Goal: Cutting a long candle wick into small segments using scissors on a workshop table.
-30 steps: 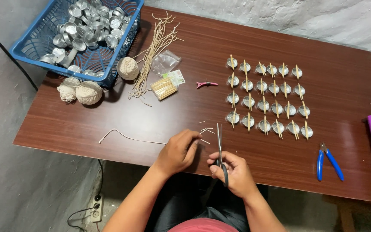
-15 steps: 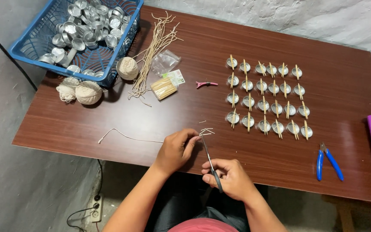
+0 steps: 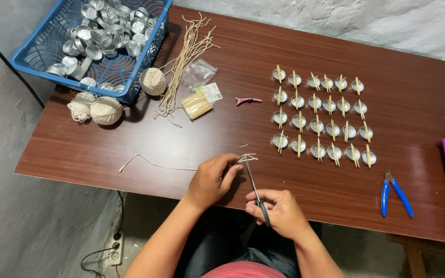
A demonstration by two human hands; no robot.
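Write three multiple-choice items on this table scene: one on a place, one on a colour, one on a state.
1. Where are the pliers?
A. In the basket
B. On the table's right side
C. In the left hand

2. What colour is the basket?
A. Blue
B. Green
C. Red

3. How does the right hand hold the scissors?
A. Lying untouched
B. In its grip, blades toward the string
C. Inside the basket

Answers: 1 B, they lie past the cup rows; 2 A, its rim is blue; 3 B, fingers are through the handles.
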